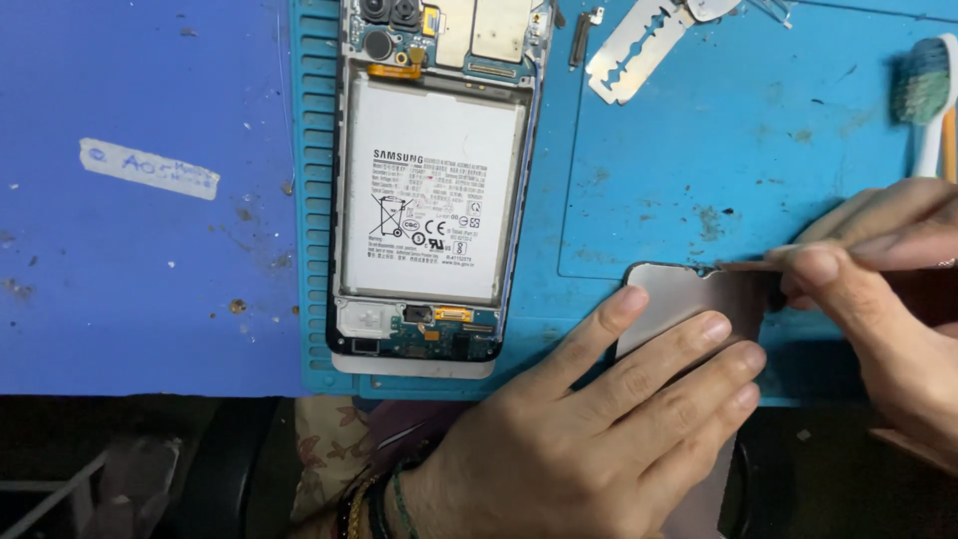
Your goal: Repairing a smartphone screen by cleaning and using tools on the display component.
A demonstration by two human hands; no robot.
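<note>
My left hand (609, 419) lies flat with its fingers pressing down a thin grey-pink phone panel (684, 294) at the front edge of the blue mat. My right hand (888, 299) comes in from the right and pinches a thin metal tool (748, 266) whose tip touches the panel's top edge near a small notch. To the left an opened phone (429, 190) lies face down, its white battery (431, 190), cameras and circuit boards exposed.
A razor blade (637, 48) lies on the teal work mat (699, 130) at the top. A toothbrush (928, 95) rests at the right edge. A blue surface with a white label strip (150, 168) extends left. Dark floor and patterned fabric show below the table edge.
</note>
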